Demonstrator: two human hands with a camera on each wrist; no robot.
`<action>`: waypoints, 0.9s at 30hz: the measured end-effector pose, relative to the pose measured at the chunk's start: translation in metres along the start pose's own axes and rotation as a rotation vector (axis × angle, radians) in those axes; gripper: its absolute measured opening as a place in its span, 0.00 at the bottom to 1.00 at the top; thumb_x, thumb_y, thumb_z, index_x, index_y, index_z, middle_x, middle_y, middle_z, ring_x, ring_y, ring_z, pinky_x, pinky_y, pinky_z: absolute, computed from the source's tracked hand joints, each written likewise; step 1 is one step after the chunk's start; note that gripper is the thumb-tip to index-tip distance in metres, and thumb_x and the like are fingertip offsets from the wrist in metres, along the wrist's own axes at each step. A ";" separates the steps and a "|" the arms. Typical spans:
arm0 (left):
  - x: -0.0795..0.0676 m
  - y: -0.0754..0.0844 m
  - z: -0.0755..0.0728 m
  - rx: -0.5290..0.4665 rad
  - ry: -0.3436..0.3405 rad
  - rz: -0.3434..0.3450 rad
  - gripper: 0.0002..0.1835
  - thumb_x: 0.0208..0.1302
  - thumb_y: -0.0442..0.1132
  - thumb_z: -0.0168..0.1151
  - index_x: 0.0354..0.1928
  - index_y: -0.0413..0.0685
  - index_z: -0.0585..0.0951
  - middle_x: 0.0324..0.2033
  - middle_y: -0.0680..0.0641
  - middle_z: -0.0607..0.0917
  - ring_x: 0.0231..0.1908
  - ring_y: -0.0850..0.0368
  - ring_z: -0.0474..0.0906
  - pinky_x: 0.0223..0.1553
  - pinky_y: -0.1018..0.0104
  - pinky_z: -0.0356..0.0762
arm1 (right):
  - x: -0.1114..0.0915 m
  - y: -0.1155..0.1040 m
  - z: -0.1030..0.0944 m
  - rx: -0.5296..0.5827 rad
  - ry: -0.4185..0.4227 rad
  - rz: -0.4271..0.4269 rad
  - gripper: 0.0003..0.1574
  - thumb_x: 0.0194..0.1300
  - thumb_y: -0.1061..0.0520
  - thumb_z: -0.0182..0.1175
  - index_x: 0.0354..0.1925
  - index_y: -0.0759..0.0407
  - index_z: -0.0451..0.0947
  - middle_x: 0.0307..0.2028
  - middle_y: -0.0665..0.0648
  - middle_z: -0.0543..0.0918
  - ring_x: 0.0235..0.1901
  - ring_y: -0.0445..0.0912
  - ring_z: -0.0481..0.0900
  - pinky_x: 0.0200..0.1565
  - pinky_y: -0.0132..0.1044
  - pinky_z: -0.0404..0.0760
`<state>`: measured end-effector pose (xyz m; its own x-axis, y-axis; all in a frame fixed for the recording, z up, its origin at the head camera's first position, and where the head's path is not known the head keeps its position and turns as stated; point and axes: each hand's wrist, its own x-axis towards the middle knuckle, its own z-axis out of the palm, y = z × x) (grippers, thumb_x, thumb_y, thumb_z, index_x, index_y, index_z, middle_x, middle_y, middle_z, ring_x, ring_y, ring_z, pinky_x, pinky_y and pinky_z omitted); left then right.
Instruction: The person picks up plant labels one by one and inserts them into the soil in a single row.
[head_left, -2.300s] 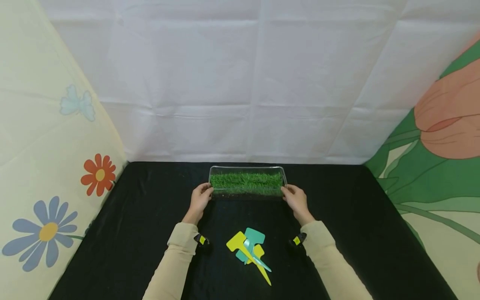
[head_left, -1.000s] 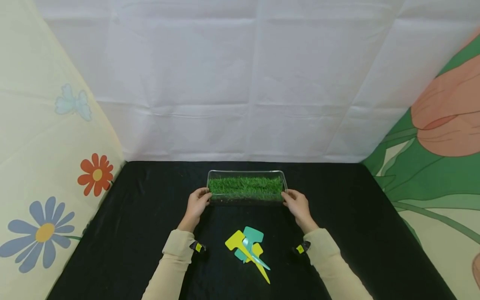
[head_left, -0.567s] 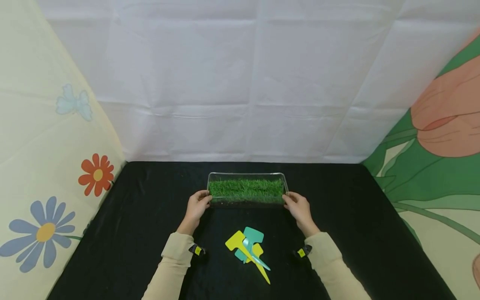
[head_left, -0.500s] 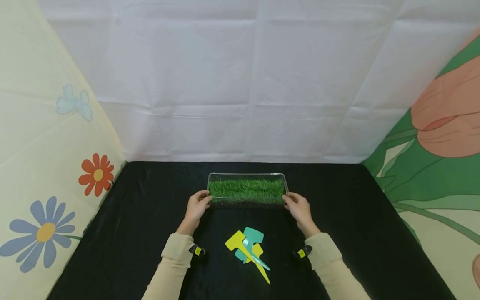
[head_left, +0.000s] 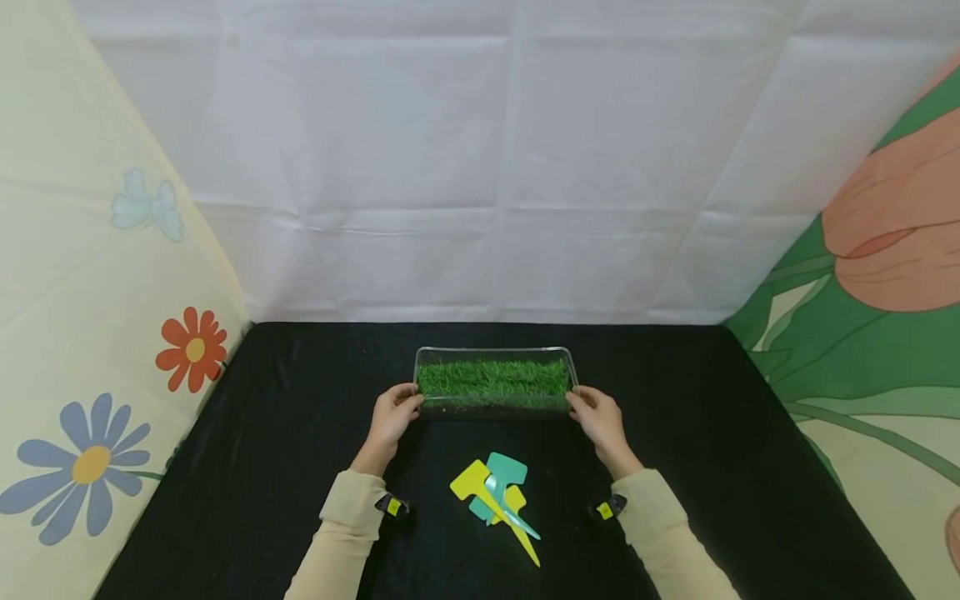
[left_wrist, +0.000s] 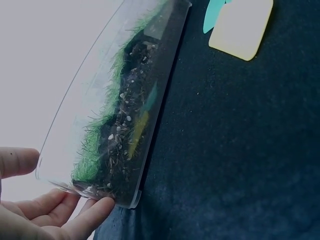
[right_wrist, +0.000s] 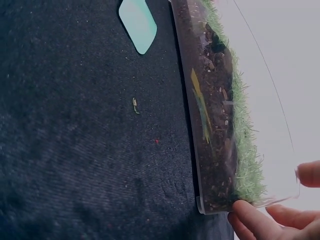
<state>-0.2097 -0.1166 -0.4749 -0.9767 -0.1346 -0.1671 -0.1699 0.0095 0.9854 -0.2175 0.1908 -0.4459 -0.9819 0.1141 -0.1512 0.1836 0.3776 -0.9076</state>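
A clear plastic box [head_left: 491, 349] holds green grass [head_left: 491, 379] growing in dark soil [left_wrist: 132, 95]. It stands upright on the black cloth, long side facing me. My left hand [head_left: 390, 421] grips its left end, fingertips at the front corner and along the end wall. At the right end my right hand [head_left: 602, 423] grips the opposite corner in the same manner. Nearer to me lies a loose pile of T-shaped plant labels: a yellow label [head_left: 471, 480] on top, a teal label [head_left: 510, 469] behind it and another yellow label [head_left: 516, 498] partly covered.
Black cloth [head_left: 300, 467] covers the table. A white sheet [head_left: 420, 167] hangs at its back edge, with flower-printed sheets at left [head_left: 45, 333] and right [head_left: 900, 350]. In the right wrist view, a small pale scrap [right_wrist: 135, 105] lies on the cloth.
Both hands have drawn the grass box a little toward me, away from the back edge, keeping their hold on its ends. The plant labels lie as before.
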 end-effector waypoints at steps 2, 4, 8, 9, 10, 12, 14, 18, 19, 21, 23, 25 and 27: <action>-0.001 0.001 0.000 -0.001 -0.001 0.000 0.18 0.64 0.31 0.52 0.53 0.29 0.70 0.50 0.33 0.73 0.50 0.43 0.71 0.49 0.52 0.71 | -0.001 0.000 0.000 -0.004 0.001 -0.004 0.26 0.68 0.57 0.49 0.58 0.74 0.63 0.54 0.73 0.69 0.52 0.61 0.71 0.49 0.45 0.73; -0.002 0.001 0.000 -0.002 -0.002 0.003 0.18 0.64 0.31 0.52 0.53 0.29 0.70 0.50 0.32 0.73 0.50 0.43 0.71 0.49 0.52 0.71 | -0.001 0.000 0.000 -0.008 0.004 -0.006 0.26 0.68 0.57 0.49 0.58 0.74 0.64 0.54 0.74 0.69 0.51 0.61 0.72 0.49 0.45 0.74; -0.004 0.000 -0.001 0.000 -0.003 0.007 0.18 0.64 0.31 0.52 0.54 0.28 0.70 0.50 0.32 0.73 0.50 0.42 0.71 0.50 0.51 0.71 | -0.003 0.000 0.001 -0.015 0.008 -0.003 0.26 0.67 0.57 0.49 0.58 0.74 0.64 0.53 0.74 0.70 0.50 0.62 0.73 0.49 0.46 0.74; -0.004 0.000 -0.001 0.000 -0.004 0.006 0.18 0.64 0.31 0.52 0.54 0.28 0.70 0.50 0.32 0.73 0.50 0.42 0.71 0.50 0.51 0.71 | -0.003 0.000 0.001 -0.016 0.009 -0.001 0.26 0.67 0.57 0.49 0.58 0.74 0.64 0.53 0.74 0.70 0.50 0.62 0.73 0.49 0.45 0.74; -0.005 0.000 -0.001 0.001 -0.004 0.006 0.18 0.64 0.32 0.52 0.53 0.29 0.70 0.50 0.32 0.73 0.50 0.42 0.71 0.50 0.51 0.71 | -0.004 -0.001 0.001 -0.017 0.009 0.000 0.26 0.67 0.57 0.49 0.58 0.74 0.64 0.53 0.74 0.70 0.50 0.62 0.73 0.49 0.45 0.74; -0.005 0.000 -0.002 0.005 -0.002 0.004 0.17 0.64 0.31 0.51 0.53 0.29 0.71 0.49 0.33 0.73 0.50 0.42 0.71 0.49 0.52 0.71 | -0.005 -0.001 0.001 -0.021 0.008 0.002 0.27 0.67 0.57 0.49 0.58 0.74 0.64 0.53 0.74 0.70 0.50 0.62 0.73 0.49 0.45 0.74; -0.006 -0.001 -0.002 0.009 0.002 -0.002 0.17 0.64 0.31 0.52 0.53 0.30 0.71 0.49 0.33 0.74 0.50 0.43 0.72 0.49 0.52 0.71 | -0.006 -0.001 0.001 -0.024 0.008 0.001 0.26 0.67 0.57 0.49 0.58 0.74 0.64 0.53 0.74 0.70 0.50 0.62 0.73 0.48 0.45 0.74; -0.007 -0.001 -0.003 0.015 0.010 -0.007 0.17 0.63 0.31 0.52 0.53 0.31 0.72 0.49 0.34 0.74 0.49 0.44 0.72 0.49 0.52 0.72 | -0.007 0.000 0.000 -0.028 0.010 -0.004 0.26 0.67 0.58 0.49 0.57 0.75 0.64 0.52 0.74 0.71 0.50 0.61 0.73 0.48 0.44 0.75; -0.008 -0.001 -0.003 0.018 0.012 -0.007 0.17 0.63 0.31 0.52 0.53 0.31 0.72 0.49 0.34 0.74 0.49 0.44 0.72 0.49 0.52 0.72 | -0.008 0.001 0.000 -0.027 0.009 -0.005 0.26 0.67 0.58 0.49 0.57 0.75 0.64 0.52 0.74 0.71 0.50 0.61 0.73 0.48 0.44 0.75; -0.009 0.000 -0.002 0.019 0.011 -0.010 0.17 0.63 0.31 0.52 0.53 0.31 0.71 0.49 0.34 0.74 0.49 0.43 0.72 0.49 0.52 0.72 | -0.009 0.001 -0.001 -0.026 0.006 -0.005 0.26 0.67 0.58 0.49 0.57 0.75 0.64 0.52 0.74 0.71 0.50 0.61 0.72 0.47 0.43 0.75; -0.010 -0.001 -0.002 0.020 0.010 -0.014 0.17 0.63 0.32 0.52 0.53 0.31 0.71 0.49 0.34 0.74 0.49 0.43 0.72 0.49 0.52 0.72 | -0.011 0.001 -0.001 -0.023 -0.001 -0.004 0.26 0.67 0.58 0.49 0.57 0.75 0.64 0.52 0.74 0.71 0.51 0.61 0.72 0.48 0.43 0.75; -0.011 -0.001 -0.002 0.020 0.008 -0.018 0.17 0.63 0.32 0.52 0.53 0.31 0.71 0.49 0.34 0.74 0.49 0.43 0.72 0.49 0.52 0.72 | -0.012 0.001 -0.002 -0.021 -0.006 -0.005 0.26 0.68 0.58 0.49 0.57 0.75 0.64 0.52 0.73 0.71 0.51 0.60 0.72 0.48 0.43 0.75; -0.012 -0.001 -0.002 0.020 0.007 -0.020 0.18 0.63 0.32 0.53 0.53 0.31 0.71 0.49 0.34 0.74 0.49 0.43 0.72 0.48 0.52 0.72 | -0.014 0.000 -0.003 -0.021 -0.010 -0.007 0.26 0.68 0.58 0.49 0.57 0.75 0.64 0.52 0.73 0.71 0.51 0.60 0.71 0.48 0.43 0.75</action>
<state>-0.1974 -0.1174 -0.4738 -0.9721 -0.1421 -0.1867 -0.1923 0.0268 0.9810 -0.2038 0.1918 -0.4431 -0.9836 0.1023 -0.1487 0.1775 0.3980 -0.9001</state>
